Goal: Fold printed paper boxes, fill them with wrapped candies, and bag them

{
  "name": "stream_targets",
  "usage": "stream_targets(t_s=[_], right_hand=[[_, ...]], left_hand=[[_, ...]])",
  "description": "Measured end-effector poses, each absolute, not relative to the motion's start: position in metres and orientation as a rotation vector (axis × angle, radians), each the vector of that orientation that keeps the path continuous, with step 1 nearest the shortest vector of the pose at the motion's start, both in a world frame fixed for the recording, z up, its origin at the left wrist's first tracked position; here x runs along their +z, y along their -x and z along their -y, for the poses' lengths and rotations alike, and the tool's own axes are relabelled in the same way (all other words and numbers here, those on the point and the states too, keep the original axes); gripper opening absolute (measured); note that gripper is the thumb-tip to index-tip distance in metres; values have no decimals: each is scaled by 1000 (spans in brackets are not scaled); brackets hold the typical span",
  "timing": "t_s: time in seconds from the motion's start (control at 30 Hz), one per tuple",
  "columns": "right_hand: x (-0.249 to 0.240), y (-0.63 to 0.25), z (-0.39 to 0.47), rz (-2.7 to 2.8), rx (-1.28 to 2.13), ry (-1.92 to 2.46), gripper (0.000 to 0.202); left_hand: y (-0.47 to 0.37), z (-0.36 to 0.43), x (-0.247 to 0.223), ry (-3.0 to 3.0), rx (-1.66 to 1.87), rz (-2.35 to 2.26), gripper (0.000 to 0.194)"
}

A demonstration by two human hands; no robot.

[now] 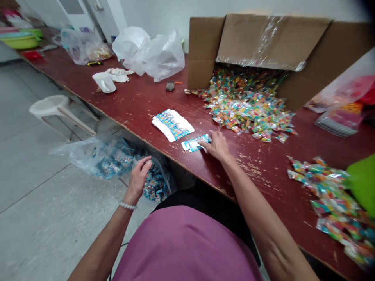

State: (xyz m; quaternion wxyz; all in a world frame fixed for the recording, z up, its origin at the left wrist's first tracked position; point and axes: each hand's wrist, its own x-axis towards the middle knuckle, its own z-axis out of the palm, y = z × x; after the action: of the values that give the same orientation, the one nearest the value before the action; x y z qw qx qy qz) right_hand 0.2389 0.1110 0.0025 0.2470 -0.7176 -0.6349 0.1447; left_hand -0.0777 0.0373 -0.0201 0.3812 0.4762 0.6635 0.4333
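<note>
On the table, a small blue-and-white printed carton (191, 143) lies near the front edge. My right hand (218, 146) is at its right end, with thumb and fingers closed on it. Beside it, to the upper left, is a fanned stack of flat cartons (172, 124) in the same print. My left hand (140, 177) hangs in the air off the table's edge, fingers loosely bent and apart, nothing in them. Below and behind that hand stands a plastic bag of filled blue packs (155, 183).
A cardboard box (272, 41) lies on its side, spilling small wrapped candies (249, 105). More candy packets (334, 199) lie at right. A white mug (104, 82), plastic bags (164, 54) and a brush (170, 86) sit farther back. A stool (52, 105) and another bag (111, 158) stand left.
</note>
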Motion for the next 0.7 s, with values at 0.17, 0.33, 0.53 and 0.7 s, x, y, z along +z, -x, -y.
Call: stream_targets(t_s=[0.17,0.33,0.53,0.7], right_hand=[[1,-234,-122,1722,472,2125,58],[5,-233,-100,1337,873,1734,27],[26,-210,-39,1036,1315,1293,33],[38,-201,-19,935,1314,1268,36]], left_hand=[[68,-56,-5,-1405,1189,-1663,44],[23,-58,24,-2203,1067,-1523,49],[-28,-27,37,-2637,486,-1314,93],[-31,-5,35,-2277,516,-1376,75]])
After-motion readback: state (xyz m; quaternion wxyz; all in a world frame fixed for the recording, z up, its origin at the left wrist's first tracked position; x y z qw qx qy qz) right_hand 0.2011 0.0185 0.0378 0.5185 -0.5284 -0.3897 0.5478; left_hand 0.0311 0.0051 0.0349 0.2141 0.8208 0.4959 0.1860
